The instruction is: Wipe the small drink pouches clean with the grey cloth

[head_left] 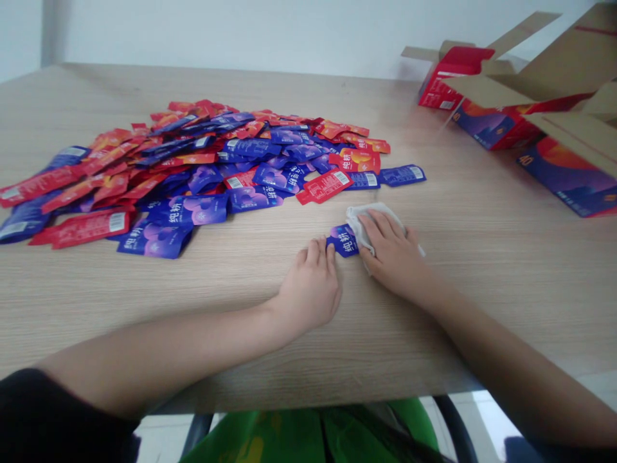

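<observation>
A single blue sachet (342, 241) lies on the wooden table (482, 257) in front of me. My left hand (311, 286) rests knuckles-up with its fingertips pressed on the sachet's left end, fingers together. My right hand (393, 251) lies flat with fingers stretched out on a white cloth (369, 215), and the cloth covers the right part of the sachet. A wide heap of red and blue sachets (193, 167) spreads across the table's left and middle, just beyond my hands.
Opened red and blue cardboard boxes (506, 109) with raised brown flaps stand at the far right. A loose red sachet (325, 186) and a blue one (402, 175) lie at the heap's near edge. A green chair seat (308, 437) shows below the table edge.
</observation>
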The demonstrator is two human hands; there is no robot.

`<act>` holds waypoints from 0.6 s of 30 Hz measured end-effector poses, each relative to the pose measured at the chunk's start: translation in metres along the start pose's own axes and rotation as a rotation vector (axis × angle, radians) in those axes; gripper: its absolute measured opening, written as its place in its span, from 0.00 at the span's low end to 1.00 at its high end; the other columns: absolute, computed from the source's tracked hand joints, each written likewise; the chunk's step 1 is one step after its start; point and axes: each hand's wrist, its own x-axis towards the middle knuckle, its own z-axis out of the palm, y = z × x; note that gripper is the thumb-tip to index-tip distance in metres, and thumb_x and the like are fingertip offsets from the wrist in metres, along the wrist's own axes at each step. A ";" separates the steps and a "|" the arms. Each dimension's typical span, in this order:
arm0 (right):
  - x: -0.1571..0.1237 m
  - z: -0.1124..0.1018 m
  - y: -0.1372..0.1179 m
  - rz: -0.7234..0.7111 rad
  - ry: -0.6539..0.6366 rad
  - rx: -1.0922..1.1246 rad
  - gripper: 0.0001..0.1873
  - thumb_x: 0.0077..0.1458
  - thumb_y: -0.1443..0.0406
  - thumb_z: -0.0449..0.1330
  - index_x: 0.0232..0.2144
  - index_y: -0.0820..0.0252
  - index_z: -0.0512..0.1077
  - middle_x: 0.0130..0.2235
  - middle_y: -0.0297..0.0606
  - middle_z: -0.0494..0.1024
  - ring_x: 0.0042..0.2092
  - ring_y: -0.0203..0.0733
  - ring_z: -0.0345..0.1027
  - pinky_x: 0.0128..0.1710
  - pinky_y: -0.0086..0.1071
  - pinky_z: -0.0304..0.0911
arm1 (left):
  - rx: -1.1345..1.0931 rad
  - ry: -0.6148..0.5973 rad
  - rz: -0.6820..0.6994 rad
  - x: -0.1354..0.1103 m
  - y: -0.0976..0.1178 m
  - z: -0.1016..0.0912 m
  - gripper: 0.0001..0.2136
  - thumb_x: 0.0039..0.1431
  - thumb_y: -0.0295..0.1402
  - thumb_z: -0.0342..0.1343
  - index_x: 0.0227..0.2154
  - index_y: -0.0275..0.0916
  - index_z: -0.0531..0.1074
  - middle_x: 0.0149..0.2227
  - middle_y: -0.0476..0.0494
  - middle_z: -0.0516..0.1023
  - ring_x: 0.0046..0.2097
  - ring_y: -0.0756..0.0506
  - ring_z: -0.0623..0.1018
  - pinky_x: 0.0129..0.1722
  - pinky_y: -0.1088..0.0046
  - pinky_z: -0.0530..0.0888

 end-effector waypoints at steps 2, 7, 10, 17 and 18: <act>0.002 0.000 0.008 0.048 -0.009 0.003 0.29 0.65 0.57 0.43 0.65 0.62 0.56 0.67 0.50 0.58 0.67 0.55 0.50 0.58 0.58 0.51 | 0.000 -0.006 0.000 0.000 0.000 0.000 0.31 0.64 0.35 0.44 0.63 0.14 0.56 0.63 0.14 0.60 0.63 0.26 0.64 0.56 0.55 0.67; 0.003 0.004 -0.005 0.039 0.012 -0.033 0.29 0.65 0.58 0.43 0.64 0.64 0.58 0.67 0.53 0.59 0.66 0.58 0.51 0.57 0.59 0.51 | -0.011 -0.009 -0.003 0.000 0.000 0.000 0.31 0.64 0.36 0.45 0.63 0.14 0.56 0.64 0.14 0.59 0.63 0.26 0.64 0.56 0.55 0.66; 0.000 0.005 -0.025 -0.096 0.020 -0.040 0.29 0.65 0.58 0.44 0.64 0.65 0.58 0.67 0.53 0.58 0.66 0.57 0.50 0.57 0.58 0.50 | -0.016 0.001 -0.004 0.000 -0.001 -0.001 0.30 0.63 0.35 0.45 0.62 0.14 0.58 0.63 0.15 0.61 0.63 0.27 0.65 0.55 0.55 0.67; -0.003 -0.003 -0.015 -0.139 -0.012 0.013 0.29 0.65 0.58 0.44 0.65 0.61 0.57 0.68 0.48 0.58 0.67 0.53 0.49 0.59 0.54 0.49 | -0.020 0.005 -0.003 0.000 0.000 -0.002 0.30 0.64 0.35 0.44 0.62 0.14 0.58 0.63 0.15 0.61 0.62 0.27 0.65 0.54 0.56 0.68; -0.002 -0.003 -0.008 -0.092 -0.014 0.010 0.29 0.65 0.57 0.44 0.65 0.61 0.57 0.68 0.48 0.58 0.67 0.53 0.49 0.59 0.55 0.49 | -0.019 0.001 -0.005 0.000 0.000 -0.001 0.30 0.64 0.35 0.44 0.62 0.14 0.57 0.64 0.15 0.60 0.62 0.27 0.65 0.54 0.55 0.68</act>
